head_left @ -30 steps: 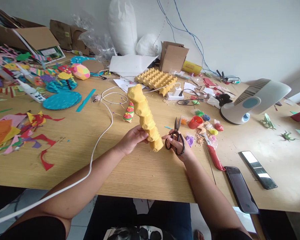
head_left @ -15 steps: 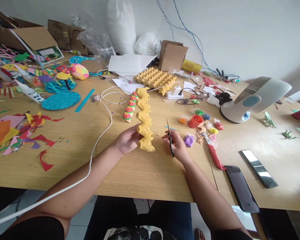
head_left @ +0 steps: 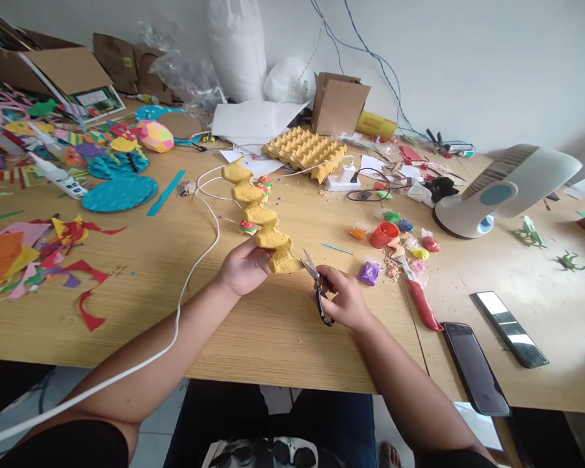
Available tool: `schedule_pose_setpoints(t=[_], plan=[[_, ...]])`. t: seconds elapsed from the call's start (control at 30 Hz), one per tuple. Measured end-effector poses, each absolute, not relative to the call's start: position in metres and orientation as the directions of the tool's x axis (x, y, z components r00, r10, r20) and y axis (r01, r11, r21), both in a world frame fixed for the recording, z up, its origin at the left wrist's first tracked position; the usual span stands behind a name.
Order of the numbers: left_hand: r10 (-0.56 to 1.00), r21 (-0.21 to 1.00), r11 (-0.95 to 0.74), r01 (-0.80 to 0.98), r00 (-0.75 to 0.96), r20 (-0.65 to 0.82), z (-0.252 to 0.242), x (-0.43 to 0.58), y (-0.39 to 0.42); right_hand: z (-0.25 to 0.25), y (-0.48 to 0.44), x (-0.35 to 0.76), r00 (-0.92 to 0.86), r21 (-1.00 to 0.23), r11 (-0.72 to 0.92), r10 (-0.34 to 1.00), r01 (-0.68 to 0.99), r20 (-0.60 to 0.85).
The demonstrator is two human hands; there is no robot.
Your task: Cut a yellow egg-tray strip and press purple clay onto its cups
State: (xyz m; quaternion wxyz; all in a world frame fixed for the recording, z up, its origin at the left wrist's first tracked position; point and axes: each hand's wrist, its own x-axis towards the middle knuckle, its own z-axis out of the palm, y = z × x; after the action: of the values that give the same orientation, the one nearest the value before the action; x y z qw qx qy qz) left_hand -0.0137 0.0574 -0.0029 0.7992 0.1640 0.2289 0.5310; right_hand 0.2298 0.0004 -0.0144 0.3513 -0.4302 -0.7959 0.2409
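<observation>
Got my left hand (head_left: 244,268) closed on the near end of a yellow egg-carton strip (head_left: 260,213), tilted above the desk (head_left: 253,348), forearm (head_left: 199,318) angled in. Right hand (head_left: 345,296) is curled round the scissors (head_left: 317,277) by the handles, blades slightly parted, tips just beside the strip.

The yellow carton strip (head_left: 270,235) partly concealed a red-and-green piece (head_left: 248,227) and the fingertips of the left hand (head_left: 244,268). Contact between strip and scissors (head_left: 317,278) could not be determined. The left edge cut off a cardboard box (head_left: 71,70) and white cable (head_left: 177,321).
</observation>
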Motion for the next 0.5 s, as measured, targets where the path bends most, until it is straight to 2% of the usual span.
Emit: schedule_pose_setpoints(t=[0.5], plan=[[0.925,0.528,0.378,-0.761,0.336,-0.178,-0.0108,-0.0120,0.0559,-0.0159,-0.0001,0.2272,-0.310,-0.658,0.542,0.840,0.523,0.446]])
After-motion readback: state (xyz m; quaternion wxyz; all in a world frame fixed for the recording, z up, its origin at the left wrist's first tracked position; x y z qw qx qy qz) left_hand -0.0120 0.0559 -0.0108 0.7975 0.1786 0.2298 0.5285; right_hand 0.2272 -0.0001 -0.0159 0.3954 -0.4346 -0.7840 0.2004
